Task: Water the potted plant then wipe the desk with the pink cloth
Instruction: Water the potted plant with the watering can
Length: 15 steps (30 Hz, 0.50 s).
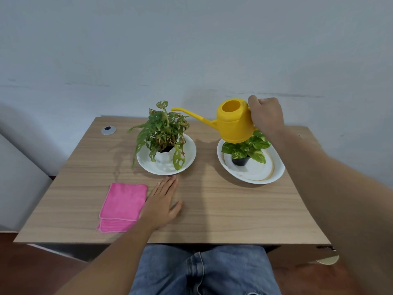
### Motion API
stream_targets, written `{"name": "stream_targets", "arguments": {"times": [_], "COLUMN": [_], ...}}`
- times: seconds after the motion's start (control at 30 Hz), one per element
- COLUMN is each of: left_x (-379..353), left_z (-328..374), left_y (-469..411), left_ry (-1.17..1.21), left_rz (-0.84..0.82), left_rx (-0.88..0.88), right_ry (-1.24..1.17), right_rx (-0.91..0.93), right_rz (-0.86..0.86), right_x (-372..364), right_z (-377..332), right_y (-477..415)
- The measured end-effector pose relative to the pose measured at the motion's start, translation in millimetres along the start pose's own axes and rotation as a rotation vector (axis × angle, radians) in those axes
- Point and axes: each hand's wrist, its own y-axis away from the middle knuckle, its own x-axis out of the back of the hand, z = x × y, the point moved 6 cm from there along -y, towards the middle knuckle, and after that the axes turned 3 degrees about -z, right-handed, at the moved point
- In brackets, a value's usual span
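Observation:
My right hand [265, 114] grips the handle of a yellow watering can [234, 122] held in the air above the right plant. Its long spout reaches left, with the tip just above the leaves of the left potted plant [163, 133], a holey-leaved plant in a white pot on a white plate [189, 158]. A folded pink cloth [122, 206] lies on the wooden desk [223, 209] at the front left. My left hand [162, 202] rests flat on the desk, fingers apart, right beside the cloth's right edge.
A second plant [247, 149] with variegated leaves in a black pot sits on a white plate [270, 173] at the right, partly under the can. A round metal grommet [108, 130] is at the desk's back left. A wall stands behind the desk.

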Motion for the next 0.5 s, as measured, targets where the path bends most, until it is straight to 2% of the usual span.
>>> {"name": "stream_targets", "arguments": {"times": [0.5], "left_x": [-1], "left_z": [-1], "left_y": [2], "left_ry": [-0.001], "left_rz": [0.014], "left_rx": [-0.006], "right_ry": [0.028], "right_rx": [-0.015], "right_rz": [-0.036], "right_x": [2], "right_z": [6], "right_y": [6]}}
